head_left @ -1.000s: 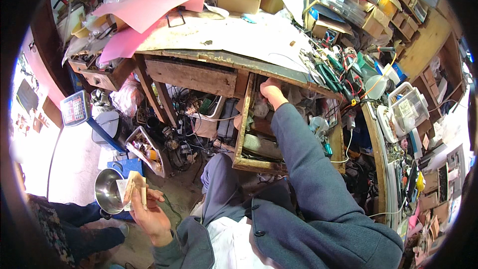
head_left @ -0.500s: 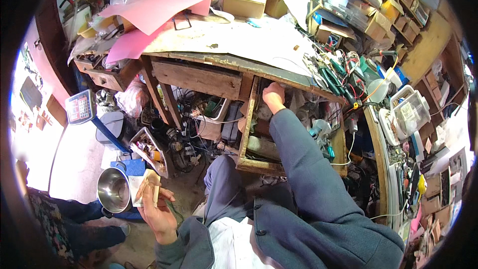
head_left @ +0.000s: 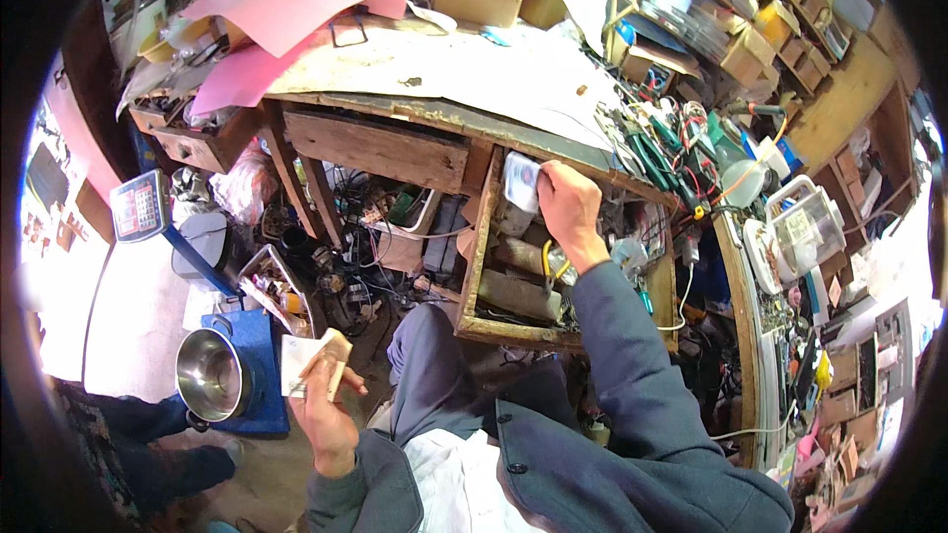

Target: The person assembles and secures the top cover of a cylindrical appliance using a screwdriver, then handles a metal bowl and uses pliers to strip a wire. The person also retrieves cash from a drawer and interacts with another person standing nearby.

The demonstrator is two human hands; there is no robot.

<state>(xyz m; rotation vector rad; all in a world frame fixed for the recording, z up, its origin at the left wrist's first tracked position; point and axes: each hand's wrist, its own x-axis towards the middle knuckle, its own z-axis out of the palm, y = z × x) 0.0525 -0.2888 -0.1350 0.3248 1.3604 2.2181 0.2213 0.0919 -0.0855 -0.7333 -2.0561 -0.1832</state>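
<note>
My left hand point(head_left: 331, 419) holds some folded cream-coloured papers point(head_left: 310, 360), fingers curled around them. My right hand point(head_left: 575, 212) reaches over an open wooden drawer point(head_left: 476, 311), gripping a small clear plastic case or packet point(head_left: 520, 181) with pale contents. Inside the drawer lie yellow-handled pliers point(head_left: 549, 262), rolled or padded bundles and other small items, partly hidden by my forearm. Left of my left hand, a steel pot point(head_left: 210, 375) sits on the blue platform of a floor scale point(head_left: 257, 405), whose display head point(head_left: 137, 204) stands higher on a post.
The cluttered bench point(head_left: 415, 59) holds pink sheets point(head_left: 276, 10), cardboard boxes and tangled tools point(head_left: 671, 138). Crates, cables and bags crowd beneath it. Shelves and parts fill the right side. Another person's legs point(head_left: 168, 464) are at lower left, beside the scale.
My right hand has come back from deep in the drawer and now holds the packet. My left hand with the papers has shifted rightward from over the pot.
</note>
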